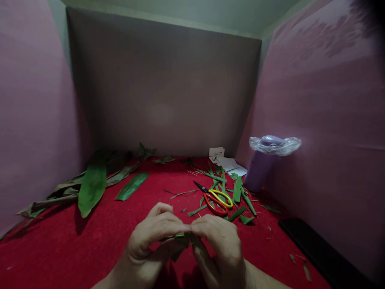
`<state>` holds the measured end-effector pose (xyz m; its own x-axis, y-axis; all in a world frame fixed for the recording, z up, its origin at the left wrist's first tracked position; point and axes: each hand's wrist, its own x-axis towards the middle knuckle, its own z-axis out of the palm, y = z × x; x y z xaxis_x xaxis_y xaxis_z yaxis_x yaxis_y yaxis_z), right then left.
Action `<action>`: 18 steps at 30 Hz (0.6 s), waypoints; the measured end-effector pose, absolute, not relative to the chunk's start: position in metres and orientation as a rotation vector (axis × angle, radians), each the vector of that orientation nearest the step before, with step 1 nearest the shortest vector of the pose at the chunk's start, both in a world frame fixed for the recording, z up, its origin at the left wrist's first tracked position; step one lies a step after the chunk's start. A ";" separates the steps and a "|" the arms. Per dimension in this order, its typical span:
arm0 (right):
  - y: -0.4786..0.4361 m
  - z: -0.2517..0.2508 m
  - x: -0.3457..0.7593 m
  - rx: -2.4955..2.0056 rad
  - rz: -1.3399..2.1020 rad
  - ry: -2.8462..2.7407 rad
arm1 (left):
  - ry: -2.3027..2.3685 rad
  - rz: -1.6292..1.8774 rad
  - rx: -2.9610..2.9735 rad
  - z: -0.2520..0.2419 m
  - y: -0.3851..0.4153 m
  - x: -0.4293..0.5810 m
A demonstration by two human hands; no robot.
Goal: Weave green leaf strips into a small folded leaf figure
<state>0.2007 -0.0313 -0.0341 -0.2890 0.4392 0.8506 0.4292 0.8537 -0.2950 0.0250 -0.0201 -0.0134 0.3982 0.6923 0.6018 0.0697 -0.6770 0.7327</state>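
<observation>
Close to me, both hands meet over a small piece of green leaf (179, 235), most of which is hidden by the fingers. My left hand (153, 235) is closed on its left side, thumb and fingers pinching it. From the right, my right hand (218, 243) grips the same piece, its fingertips touching those of the left. Just beyond the hands lie scissors (215, 197) with one red and one yellow handle, black blades pointing to the back left. Cut green leaf strips (237, 188) are scattered around and beneath them.
A long green leaf (93, 184) rests on dried leaves (60, 196) at left, near a cut leaf piece (132, 186). White papers (231, 165) lie at the back right beside a purple bottle (260, 170) topped with clear plastic. A black flat object (315, 249) lies along the right wall.
</observation>
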 end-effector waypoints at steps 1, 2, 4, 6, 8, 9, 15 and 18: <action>-0.031 -0.034 0.200 -0.652 0.031 -1.924 | 0.659 1.243 1.979 -0.014 -0.020 0.025; -0.032 -0.034 0.200 -0.663 0.047 -1.933 | 0.680 1.212 1.913 -0.014 -0.020 0.026; -0.032 -0.034 0.199 -0.698 0.064 -1.941 | 0.728 1.184 1.793 -0.015 -0.020 0.026; -0.033 -0.034 0.199 -0.724 0.067 -1.944 | 0.765 1.173 1.696 -0.017 -0.018 0.026; -0.033 -0.035 0.199 -0.736 0.073 -1.952 | 0.797 1.167 1.608 -0.018 -0.016 0.026; -0.033 -0.036 0.200 -0.742 0.079 -1.958 | 0.809 1.156 1.573 -0.018 -0.014 0.026; -0.031 -0.039 0.199 -0.791 0.122 -1.940 | 0.867 1.091 1.455 -0.019 -0.010 0.026; -0.030 -0.040 0.197 -0.835 0.163 -1.909 | 0.876 1.065 1.372 -0.020 -0.011 0.026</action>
